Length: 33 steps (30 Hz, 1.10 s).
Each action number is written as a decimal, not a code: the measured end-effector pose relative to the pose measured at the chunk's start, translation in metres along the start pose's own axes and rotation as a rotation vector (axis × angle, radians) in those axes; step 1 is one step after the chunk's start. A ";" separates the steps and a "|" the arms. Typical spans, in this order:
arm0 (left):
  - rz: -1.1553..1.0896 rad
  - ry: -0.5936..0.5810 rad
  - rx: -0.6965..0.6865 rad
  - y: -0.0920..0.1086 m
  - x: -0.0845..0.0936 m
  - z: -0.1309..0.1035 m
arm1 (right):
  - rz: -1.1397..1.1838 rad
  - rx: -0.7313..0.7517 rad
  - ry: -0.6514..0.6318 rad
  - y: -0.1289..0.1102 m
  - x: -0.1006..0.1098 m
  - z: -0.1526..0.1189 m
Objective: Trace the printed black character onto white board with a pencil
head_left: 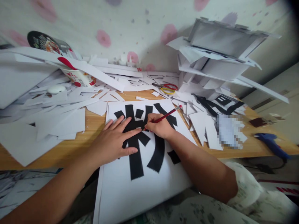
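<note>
One red pencil (165, 116), slim and straight, sits in the closed grip of the right hand (159, 126), tip down on flat black cutouts (136, 161) beneath both hands. The left hand (116, 141) presses them open, fingers spread. Two pairs of scissors (168, 88), red-handled and yellow-handled, lie beyond the right hand.

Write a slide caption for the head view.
A left hand steadies black cutouts while the right guides a red pencil.
</note>
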<state>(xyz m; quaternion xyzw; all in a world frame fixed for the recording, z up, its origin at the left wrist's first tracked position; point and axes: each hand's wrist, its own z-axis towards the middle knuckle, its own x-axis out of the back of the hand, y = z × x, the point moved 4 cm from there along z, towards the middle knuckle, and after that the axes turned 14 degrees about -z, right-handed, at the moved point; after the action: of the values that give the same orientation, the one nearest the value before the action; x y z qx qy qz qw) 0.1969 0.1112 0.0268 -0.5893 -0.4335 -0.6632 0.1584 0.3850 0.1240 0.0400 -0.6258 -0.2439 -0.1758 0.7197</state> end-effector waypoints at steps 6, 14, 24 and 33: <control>0.015 0.006 -0.002 0.001 0.000 0.001 | -0.015 0.043 0.011 0.000 0.001 -0.001; 0.019 -0.003 0.014 0.003 0.002 0.001 | 0.059 -0.012 0.000 0.009 0.006 0.001; 0.023 0.020 -0.009 0.000 0.000 0.001 | 0.172 -0.049 -0.049 0.010 0.011 0.002; 0.040 0.072 -0.022 0.001 -0.001 -0.001 | 0.266 0.062 0.048 0.004 0.008 -0.001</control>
<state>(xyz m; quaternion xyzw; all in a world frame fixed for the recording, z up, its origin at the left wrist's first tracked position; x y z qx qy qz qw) 0.1968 0.1093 0.0262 -0.5754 -0.4081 -0.6853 0.1806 0.3938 0.1236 0.0413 -0.6258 -0.1466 -0.0862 0.7612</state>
